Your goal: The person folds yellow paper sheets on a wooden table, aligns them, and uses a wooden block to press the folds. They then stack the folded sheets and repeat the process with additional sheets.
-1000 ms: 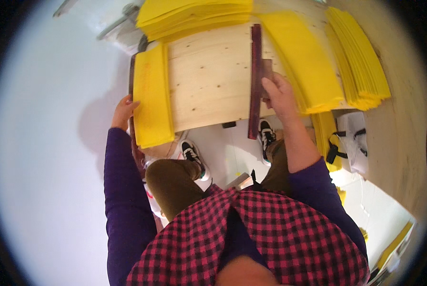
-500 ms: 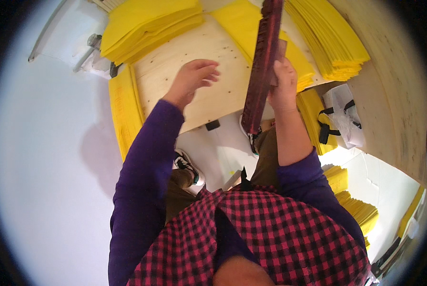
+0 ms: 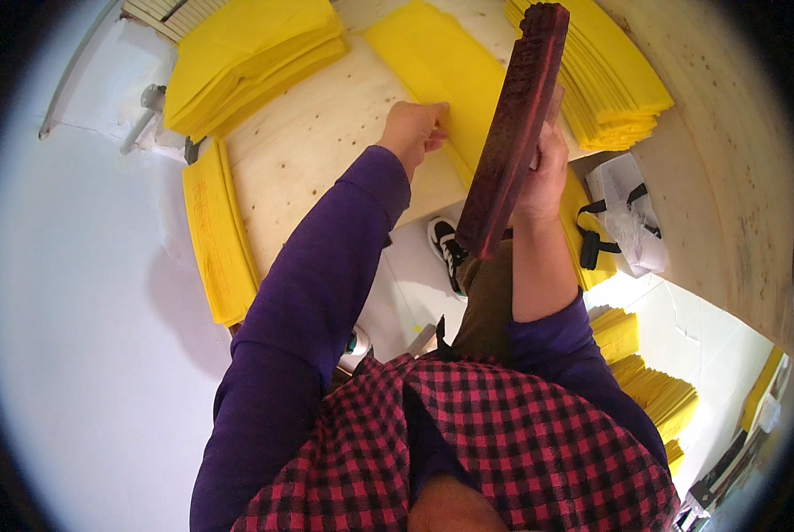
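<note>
In my right hand is a long, dark red stamp with raised characters along its face, gripped by a block at its back. It is held tilted above the work table, its face turned to the left. Below and left of it lies a flat yellow paper sheet, a stack or a single piece, I cannot tell. My left hand is at the left edge of this sheet, thumb and fingers pinched together there; the fingertips are partly hidden.
Thick stacks of yellow paper stand at the far left and far right of the wooden table. Another yellow stack hangs along the left edge. A white bag with black straps sits at right, above more yellow bundles.
My left hand has moved right and forward to the sheet's edge, its fingers closing. The stamp has turned so its face shows more, and moved slightly right.
</note>
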`<state>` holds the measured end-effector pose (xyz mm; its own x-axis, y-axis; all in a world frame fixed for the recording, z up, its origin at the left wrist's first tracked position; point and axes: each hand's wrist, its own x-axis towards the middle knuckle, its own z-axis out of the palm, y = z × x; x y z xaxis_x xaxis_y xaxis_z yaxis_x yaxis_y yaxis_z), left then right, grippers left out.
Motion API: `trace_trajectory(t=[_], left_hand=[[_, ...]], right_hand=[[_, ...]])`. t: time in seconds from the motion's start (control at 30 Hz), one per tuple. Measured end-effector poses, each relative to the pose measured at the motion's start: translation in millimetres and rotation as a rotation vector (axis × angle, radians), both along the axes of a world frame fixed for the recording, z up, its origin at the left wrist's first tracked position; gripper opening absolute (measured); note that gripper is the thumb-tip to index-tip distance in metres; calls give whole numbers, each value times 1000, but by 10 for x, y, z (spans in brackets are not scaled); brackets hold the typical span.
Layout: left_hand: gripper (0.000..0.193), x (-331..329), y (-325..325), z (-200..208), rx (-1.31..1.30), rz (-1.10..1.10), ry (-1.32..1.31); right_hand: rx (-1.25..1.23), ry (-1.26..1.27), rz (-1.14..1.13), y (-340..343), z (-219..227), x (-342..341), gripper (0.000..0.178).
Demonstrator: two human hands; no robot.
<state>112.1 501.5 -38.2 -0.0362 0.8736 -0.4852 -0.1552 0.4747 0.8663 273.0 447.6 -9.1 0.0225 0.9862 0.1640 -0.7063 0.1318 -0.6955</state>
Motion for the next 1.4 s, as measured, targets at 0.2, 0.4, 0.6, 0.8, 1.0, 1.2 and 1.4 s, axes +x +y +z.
trace_trajectory(t=[0.2, 0.4, 0.6, 0.8, 1.0, 1.2, 1.4], left_hand=[[13, 57, 14, -13, 26, 109, 51], [12, 161, 58, 34, 103, 177, -61], [22, -88, -174, 91, 268, 192, -102], [29, -627, -843, -71, 276, 348, -14], [32, -1128, -1475, -364, 194, 544, 97], [42, -1444, -1620, -536, 173, 533, 384], [48, -1311, -1941, -687, 487, 280, 1100]], right_hand=[[-82, 70, -102, -35, 40, -67, 24], [-46, 68, -16, -15, 30, 1, 23], [-118, 88, -117, -46, 69, -96, 23], [-39, 41, 53, -47, -23, -72, 24], [11, -75, 67, -77, -70, -200, 23], [4, -54, 178, -132, -83, -402, 19], [-129, -318, 201, -156, -79, -552, 15]])
